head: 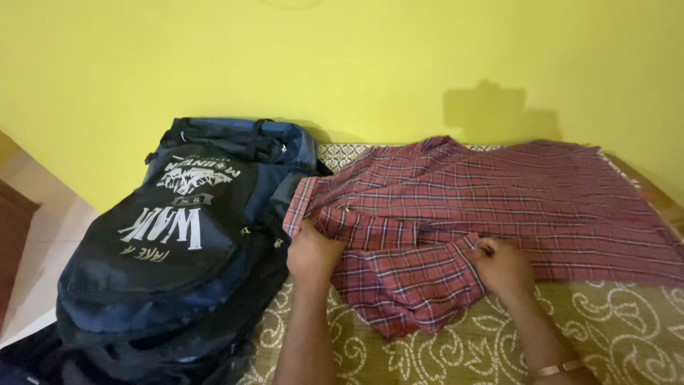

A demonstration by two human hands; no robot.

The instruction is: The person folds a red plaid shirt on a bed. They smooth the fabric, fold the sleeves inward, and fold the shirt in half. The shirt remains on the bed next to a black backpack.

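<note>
Shirt (491,207), a red plaid one with thin pale and dark lines, is lying spread across a bed cover (627,335) of olive cloth with cream scrollwork, and it is taking up most of the right half of the head view. Its far edge is reaching almost to the yellow wall (342,64), and one folded part is lying doubled over near the front.

Left hand (312,253) is resting on the shirt's left edge, its fingers curled and pinching a fold of the plaid cloth just below the collar end. Right hand (503,265) is lying near the middle of the shirt's front edge, its fingertips drawn together and nipping a small pleat of the same cloth. A thin bracelet (559,368) is showing on the right wrist. Both forearms are coming up from the bottom of the view, well apart from each other.

Just beside the left hand, a dark blue and black backpack (178,249) with white print on its front pocket is standing on the bed's left side, touching the shirt's left end.
</note>
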